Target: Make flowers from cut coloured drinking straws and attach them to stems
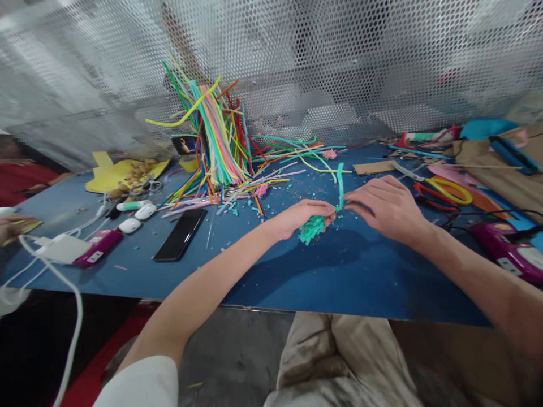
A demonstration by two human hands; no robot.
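My left hand (303,217) is closed on a bundle of short teal pieces (313,229) above the middle of the blue table. From its fingertips a fuzzy teal strip (340,186) sticks up, slightly bent at the top. My right hand (382,208) is just to the right, thumb and fingers drawn near each other beside the strip's lower end; whether they touch it or hold anything is too small to tell. Behind my left hand, small teal and pink bits lie scattered around a pink cluster (261,191).
A tall bunch of coloured pipe cleaners (216,135) stands at the back. A black phone (180,235) lies left of my forearm, near a purple power strip (99,247) with cables. Scissors with red and yellow handles (449,190) lie right. Another person's hand is at far left.
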